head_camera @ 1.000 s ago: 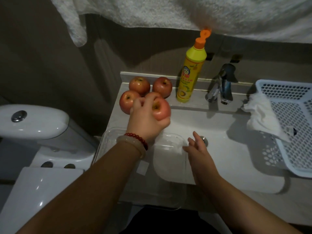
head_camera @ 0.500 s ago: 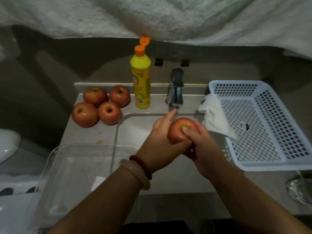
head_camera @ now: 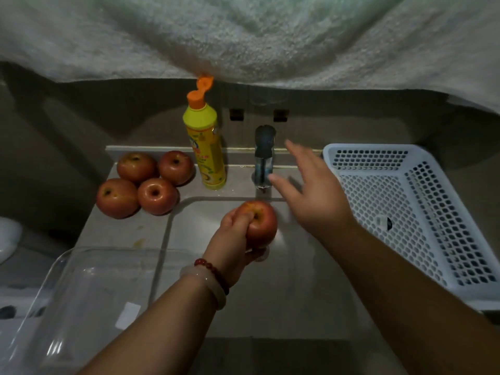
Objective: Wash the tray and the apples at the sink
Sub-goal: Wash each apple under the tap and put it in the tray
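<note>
A round red apple (head_camera: 261,221) is gripped in the left hand (head_camera: 232,247), fingers curled round it, thumb near the stem dimple; it is held over the pale sink basin (head_camera: 297,280), just below the chrome tap (head_camera: 264,158), presumably so the stream will land on it. The right hand (head_camera: 315,197) is spread and holding nothing, fingers straight, reached toward the tap; likely the tap is about to be turned on. No running water can be made out. Four more red apples (head_camera: 146,182) are clustered on the counter left of the basin, beside an upright yellow detergent bottle with an open orange flip cap (head_camera: 204,148). The clear plastic tray (head_camera: 81,307) is parked at the near-left edge of the counter, partly over the basin rim, probably queued for washing. A white perforated plastic basket (head_camera: 422,212) is set right of the basin, apparently for washed fruit
</note>
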`<action>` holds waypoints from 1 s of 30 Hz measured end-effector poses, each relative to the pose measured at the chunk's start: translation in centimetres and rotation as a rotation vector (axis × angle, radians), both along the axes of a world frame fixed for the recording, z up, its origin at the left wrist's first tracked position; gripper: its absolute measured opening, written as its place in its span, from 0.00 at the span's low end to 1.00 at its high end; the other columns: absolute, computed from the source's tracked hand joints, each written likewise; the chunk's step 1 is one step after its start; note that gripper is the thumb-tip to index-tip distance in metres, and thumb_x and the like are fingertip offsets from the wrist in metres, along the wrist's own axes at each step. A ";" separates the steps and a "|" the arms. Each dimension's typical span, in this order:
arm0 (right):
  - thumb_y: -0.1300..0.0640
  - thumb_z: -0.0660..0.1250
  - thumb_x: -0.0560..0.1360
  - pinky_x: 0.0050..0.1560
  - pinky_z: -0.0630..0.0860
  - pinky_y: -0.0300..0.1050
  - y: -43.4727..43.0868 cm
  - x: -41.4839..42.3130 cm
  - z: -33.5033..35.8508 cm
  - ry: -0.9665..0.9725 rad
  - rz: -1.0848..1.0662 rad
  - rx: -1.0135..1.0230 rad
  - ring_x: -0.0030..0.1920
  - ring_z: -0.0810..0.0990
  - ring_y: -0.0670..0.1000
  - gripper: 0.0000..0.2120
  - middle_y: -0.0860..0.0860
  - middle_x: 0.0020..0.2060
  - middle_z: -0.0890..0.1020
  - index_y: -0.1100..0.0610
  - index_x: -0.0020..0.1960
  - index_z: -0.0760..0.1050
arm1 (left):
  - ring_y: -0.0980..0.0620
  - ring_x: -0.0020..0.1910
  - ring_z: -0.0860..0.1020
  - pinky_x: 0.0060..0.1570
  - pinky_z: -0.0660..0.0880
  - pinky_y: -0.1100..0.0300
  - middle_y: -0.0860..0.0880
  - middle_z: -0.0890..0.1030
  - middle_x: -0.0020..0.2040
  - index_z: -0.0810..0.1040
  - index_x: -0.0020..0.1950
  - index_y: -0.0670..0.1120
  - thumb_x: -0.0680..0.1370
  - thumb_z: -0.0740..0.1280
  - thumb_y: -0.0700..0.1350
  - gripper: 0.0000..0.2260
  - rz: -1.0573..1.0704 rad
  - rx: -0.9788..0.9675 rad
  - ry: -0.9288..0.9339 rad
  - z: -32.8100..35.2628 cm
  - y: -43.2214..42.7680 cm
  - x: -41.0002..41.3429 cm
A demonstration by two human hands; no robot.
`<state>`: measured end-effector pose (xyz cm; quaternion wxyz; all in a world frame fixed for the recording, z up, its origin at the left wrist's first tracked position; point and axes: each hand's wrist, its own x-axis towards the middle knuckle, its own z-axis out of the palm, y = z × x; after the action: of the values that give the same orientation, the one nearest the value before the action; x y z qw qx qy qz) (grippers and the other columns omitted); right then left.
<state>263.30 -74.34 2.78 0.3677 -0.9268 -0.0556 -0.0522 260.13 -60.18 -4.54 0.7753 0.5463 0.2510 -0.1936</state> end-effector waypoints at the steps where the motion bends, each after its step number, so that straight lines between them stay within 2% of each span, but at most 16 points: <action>1: 0.45 0.65 0.78 0.70 0.54 0.41 -0.1 1.5 0.3 -0.032 0.075 -0.107 0.76 0.56 0.49 0.31 0.49 0.77 0.59 0.47 0.77 0.57 | 0.42 0.56 0.77 0.45 0.80 0.50 0.44 0.74 0.60 0.67 0.68 0.55 0.79 0.63 0.53 0.17 0.024 0.015 0.011 -0.3 -0.3 0.4; 4: 0.48 0.65 0.78 0.74 0.54 0.48 0.6 5.4 0.1 -0.040 0.238 -0.358 0.77 0.52 0.53 0.31 0.50 0.78 0.54 0.44 0.77 0.55 | 0.43 0.56 0.76 0.52 0.78 0.47 0.44 0.73 0.62 0.67 0.67 0.54 0.78 0.65 0.51 0.18 0.081 0.056 0.047 -1.2 -1.0 1.8; 10: 0.56 0.57 0.82 0.73 0.57 0.49 1.5 7.8 -0.7 -0.037 0.309 -0.546 0.77 0.54 0.53 0.23 0.52 0.78 0.57 0.50 0.76 0.60 | 0.47 0.53 0.75 0.46 0.77 0.52 0.46 0.73 0.62 0.69 0.65 0.53 0.77 0.66 0.51 0.17 0.101 0.040 0.067 -1.7 -1.9 3.4; 14: 0.56 0.56 0.83 0.72 0.59 0.50 1.4 8.0 -0.5 -0.041 0.315 -0.478 0.77 0.56 0.53 0.21 0.52 0.77 0.60 0.52 0.75 0.64 | 0.48 0.54 0.76 0.50 0.77 0.51 0.47 0.74 0.61 0.72 0.64 0.53 0.76 0.67 0.53 0.17 0.103 0.056 0.075 -2.3 -2.2 3.8; 18: 0.55 0.55 0.83 0.71 0.59 0.49 1.4 8.4 -0.2 -0.017 0.311 -0.451 0.77 0.57 0.53 0.20 0.52 0.76 0.61 0.52 0.74 0.65 | 0.46 0.51 0.77 0.50 0.78 0.50 0.48 0.78 0.51 0.76 0.50 0.53 0.76 0.68 0.52 0.06 0.142 -0.048 0.149 -2.5 -2.4 4.4; 20: 0.56 0.55 0.83 0.71 0.60 0.49 1.4 8.5 -0.2 -0.019 0.310 -0.431 0.76 0.58 0.53 0.19 0.53 0.76 0.62 0.53 0.74 0.66 | 0.44 0.49 0.78 0.48 0.78 0.50 0.46 0.77 0.49 0.74 0.48 0.52 0.77 0.66 0.51 0.04 0.165 -0.112 0.185 -2.5 -2.5 4.5; 24: 0.57 0.56 0.83 0.70 0.62 0.50 1.4 8.7 -0.1 -0.017 0.314 -0.414 0.76 0.59 0.54 0.19 0.53 0.75 0.64 0.54 0.73 0.68 | 0.42 0.50 0.78 0.48 0.77 0.49 0.44 0.77 0.51 0.73 0.48 0.51 0.76 0.66 0.52 0.06 0.210 -0.187 0.259 -2.8 -2.9 4.8; 30: 0.57 0.55 0.83 0.70 0.62 0.50 1.2 9.1 -0.2 -0.033 0.312 -0.424 0.76 0.59 0.53 0.19 0.53 0.75 0.65 0.53 0.73 0.67 | 0.41 0.54 0.77 0.45 0.77 0.48 0.43 0.78 0.58 0.74 0.60 0.50 0.74 0.69 0.55 0.17 0.253 -0.247 0.303 -3.6 -3.5 5.4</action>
<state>272.38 -73.10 2.60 0.1681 -0.9624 -0.2135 0.0026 265.56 -63.71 -8.11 0.8079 0.3760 0.4053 -0.2041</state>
